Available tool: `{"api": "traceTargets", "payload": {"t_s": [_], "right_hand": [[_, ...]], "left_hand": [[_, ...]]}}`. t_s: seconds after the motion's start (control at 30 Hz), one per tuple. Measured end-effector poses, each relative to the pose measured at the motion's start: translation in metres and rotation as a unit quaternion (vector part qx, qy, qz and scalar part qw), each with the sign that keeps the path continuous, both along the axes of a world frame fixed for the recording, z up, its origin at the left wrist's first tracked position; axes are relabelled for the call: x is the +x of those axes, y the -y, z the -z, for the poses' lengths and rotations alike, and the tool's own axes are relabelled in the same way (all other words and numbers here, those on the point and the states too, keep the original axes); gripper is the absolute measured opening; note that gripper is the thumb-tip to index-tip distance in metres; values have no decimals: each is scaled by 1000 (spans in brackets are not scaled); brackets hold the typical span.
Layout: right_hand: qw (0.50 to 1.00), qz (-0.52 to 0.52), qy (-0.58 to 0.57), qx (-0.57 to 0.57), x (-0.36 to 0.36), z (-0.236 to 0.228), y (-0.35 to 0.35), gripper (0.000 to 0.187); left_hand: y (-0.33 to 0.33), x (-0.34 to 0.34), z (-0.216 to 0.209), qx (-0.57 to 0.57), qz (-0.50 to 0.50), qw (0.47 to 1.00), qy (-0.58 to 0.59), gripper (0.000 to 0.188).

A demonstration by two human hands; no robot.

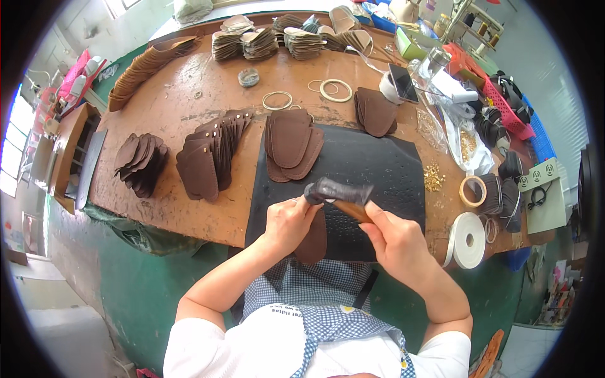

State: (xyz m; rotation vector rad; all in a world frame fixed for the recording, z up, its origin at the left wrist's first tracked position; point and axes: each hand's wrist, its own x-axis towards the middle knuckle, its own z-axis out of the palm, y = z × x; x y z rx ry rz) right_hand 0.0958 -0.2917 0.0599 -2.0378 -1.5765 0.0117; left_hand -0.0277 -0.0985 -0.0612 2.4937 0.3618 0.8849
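Head view: black mat (384,164), near-left corner overlapped by the left forearm (246,269). Over the mat's near half, the right hand (397,242) curls its fingers round the wooden handle of a hammer (343,192); the left hand (287,223) bunches its fingers, what they pinch indeterminable. Brown leather piece (312,244): mat's near edge, upper end hidden. Gold bits (433,177): right of the mat, individually indistinct.

Lettering, dark, small, in two short lines.
Printed words (285,309), partly legible, on the white cloth (252,335) at the wearer's chest, lying just beside blue-and-white checked fabric (353,324).
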Motion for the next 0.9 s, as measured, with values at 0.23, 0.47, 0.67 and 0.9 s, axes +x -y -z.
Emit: {"api": "traceTargets", "payload": {"t_s": [0.23, 0.47, 0.67, 0.9], "right_hand": [[969, 104, -131, 183, -17, -28, 15, 27], [999, 22, -4, -29, -5, 8, 3, 43], [989, 122, 65, 61, 7, 56, 35, 44], [958, 253, 138, -2, 30, 110, 79, 32]], "left_hand": [[-1, -4, 10, -18, -20, 999, 40, 17], [3, -7, 3, -26, -26, 999, -25, 15], [-12, -16, -21, -321, -37, 946, -19, 11], [-16, -21, -27, -62, -46, 988, -131, 20]]}}
